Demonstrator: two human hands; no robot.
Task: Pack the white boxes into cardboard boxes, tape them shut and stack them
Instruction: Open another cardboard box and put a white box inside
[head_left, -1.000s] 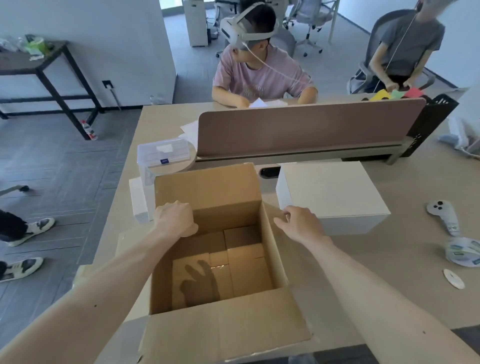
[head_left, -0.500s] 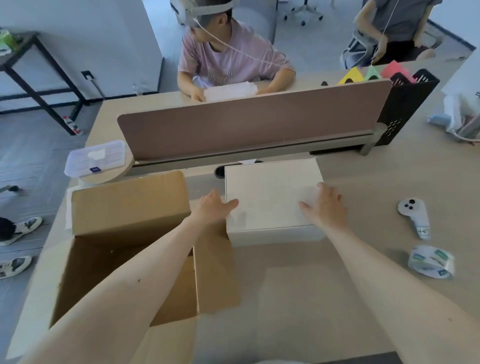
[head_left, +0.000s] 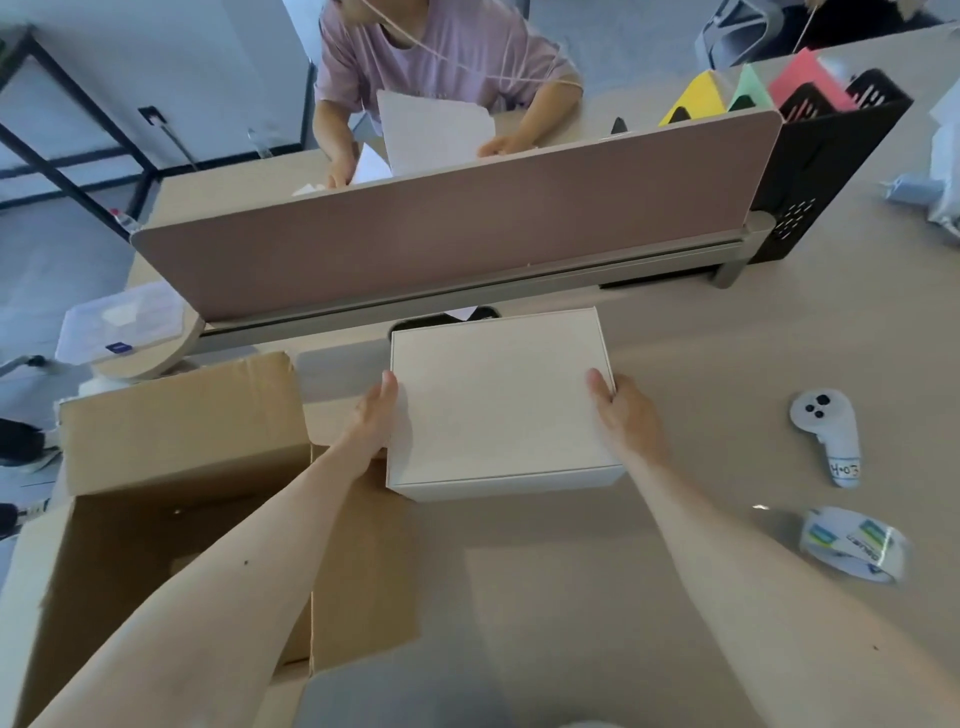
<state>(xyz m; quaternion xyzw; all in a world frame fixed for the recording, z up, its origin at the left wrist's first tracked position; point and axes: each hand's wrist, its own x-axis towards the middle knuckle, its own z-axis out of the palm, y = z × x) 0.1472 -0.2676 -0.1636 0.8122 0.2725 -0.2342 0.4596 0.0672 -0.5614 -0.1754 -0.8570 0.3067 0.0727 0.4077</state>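
We are no longer holding the cardboard box (head_left: 171, 519) flaps; both grips are now clamping the white box (head_left: 498, 400), which is sitting low over the bench (head_left: 571, 597) just right of the open cardboard box. The left grip (head_left: 376, 415) is pressing flat-fingered against its left side, and the right grip (head_left: 623, 421) is hooking a thumb over its right edge. We are probably beginning the lift into the cardboard box; taping is still waiting.
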